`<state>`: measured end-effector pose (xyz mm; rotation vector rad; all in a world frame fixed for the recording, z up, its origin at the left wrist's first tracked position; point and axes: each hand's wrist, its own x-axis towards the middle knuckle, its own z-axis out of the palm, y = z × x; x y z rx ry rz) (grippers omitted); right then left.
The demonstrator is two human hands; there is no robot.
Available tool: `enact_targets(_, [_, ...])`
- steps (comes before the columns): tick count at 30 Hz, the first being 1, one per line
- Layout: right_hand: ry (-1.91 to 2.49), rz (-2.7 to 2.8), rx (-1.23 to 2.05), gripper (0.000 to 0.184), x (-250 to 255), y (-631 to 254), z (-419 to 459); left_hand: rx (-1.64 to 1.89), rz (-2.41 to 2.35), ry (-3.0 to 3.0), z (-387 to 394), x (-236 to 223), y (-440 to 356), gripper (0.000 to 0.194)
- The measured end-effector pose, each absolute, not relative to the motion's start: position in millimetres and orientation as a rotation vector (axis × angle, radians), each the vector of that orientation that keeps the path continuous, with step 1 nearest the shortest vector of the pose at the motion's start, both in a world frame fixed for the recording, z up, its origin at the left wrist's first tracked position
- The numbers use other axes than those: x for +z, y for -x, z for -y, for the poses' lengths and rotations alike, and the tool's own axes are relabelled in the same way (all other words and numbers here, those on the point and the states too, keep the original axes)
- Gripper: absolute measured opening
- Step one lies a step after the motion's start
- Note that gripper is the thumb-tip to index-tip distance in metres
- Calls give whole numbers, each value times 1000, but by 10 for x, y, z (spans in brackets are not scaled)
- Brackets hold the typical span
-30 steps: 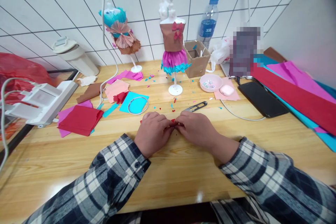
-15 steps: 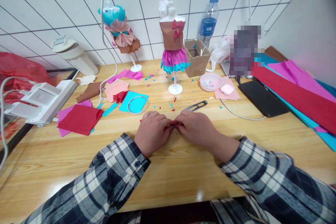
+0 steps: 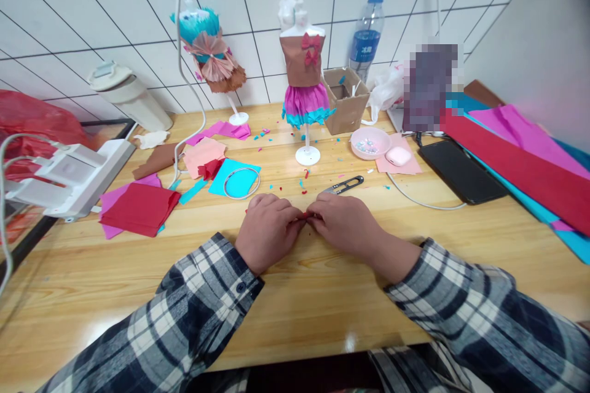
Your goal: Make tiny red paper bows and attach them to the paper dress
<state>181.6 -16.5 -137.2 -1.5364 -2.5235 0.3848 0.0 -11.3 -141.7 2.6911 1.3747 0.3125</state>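
Observation:
My left hand (image 3: 267, 230) and my right hand (image 3: 343, 224) rest on the wooden table (image 3: 295, 301), fingertips pinched together on a small piece of red paper (image 3: 307, 215). Most of the paper is hidden by my fingers. Small black snips (image 3: 343, 185) lie just beyond my right hand. Further back stands a mannequin in a brown, pink and blue paper dress (image 3: 304, 83), with a second dressed mannequin (image 3: 209, 55) to its left.
Red and purple paper sheets (image 3: 138, 209) and a white power strip (image 3: 69, 175) lie at left. A blue sheet with a wire ring (image 3: 239, 181), a cardboard box (image 3: 345, 101), a pink bowl (image 3: 370, 143), a black phone (image 3: 461, 172) and coloured paper rolls (image 3: 520, 166) sit around.
My hands stay pinched on the red paper, with only slight finger shifts. The view has drifted a little.

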Motion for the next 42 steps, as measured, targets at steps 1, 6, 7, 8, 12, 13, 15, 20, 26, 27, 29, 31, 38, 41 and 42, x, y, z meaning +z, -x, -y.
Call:
enact_targets(1, [1539,2527,386,25,-1370,-1813,165,312,-1380,-2688,115,-1417,0,18])
enact_targets(6, [1546,2518,394,24,-1382,-1807,166,315,-1379,-2688,119,-1413,-1,18])
enact_targets(7, [1543,2513,395,23,-1387,-1808,167,311,-1378,-2690,119,-1411,-1,18])
enact_targets(8, [1538,2509,397,22,-1392,-1809,168,307,-1377,-2691,117,-1410,-2,18])
enact_targets(12, [1515,2499,392,21,-1404,-1812,174,299,-1382,-2694,106,-1404,-6,17])
enact_targets(13, [1515,2498,388,22,-1403,-1812,174,296,-1382,-2694,104,-1402,-7,17])
enact_targets(15, [1519,2500,382,23,-1400,-1812,172,291,-1384,-2694,102,-1399,-10,17])
enact_targets(20, [1548,2527,371,22,-1387,-1814,166,318,-1401,-2675,113,-1397,-14,17])
enact_targets(26, [1553,2513,365,21,-1398,-1818,167,343,-1414,-2662,126,-1405,-15,16])
enact_targets(27, [1556,2512,362,21,-1401,-1818,166,374,-1439,-2650,128,-1406,-16,16])
enact_targets(29, [1559,2520,357,20,-1406,-1815,161,428,-1477,-2633,131,-1407,-16,18])
enact_targets(31, [1553,2529,355,21,-1404,-1810,156,419,-1468,-2650,131,-1409,-14,15])
enact_targets(38, [1575,2532,395,23,-1377,-1797,157,355,-1423,-2717,132,-1411,-3,14])
enact_targets(41, [1580,2525,374,21,-1384,-1799,155,449,-1485,-2704,145,-1401,-11,19])
enact_targets(42, [1574,2523,370,21,-1389,-1801,153,454,-1489,-2710,147,-1399,-13,19])
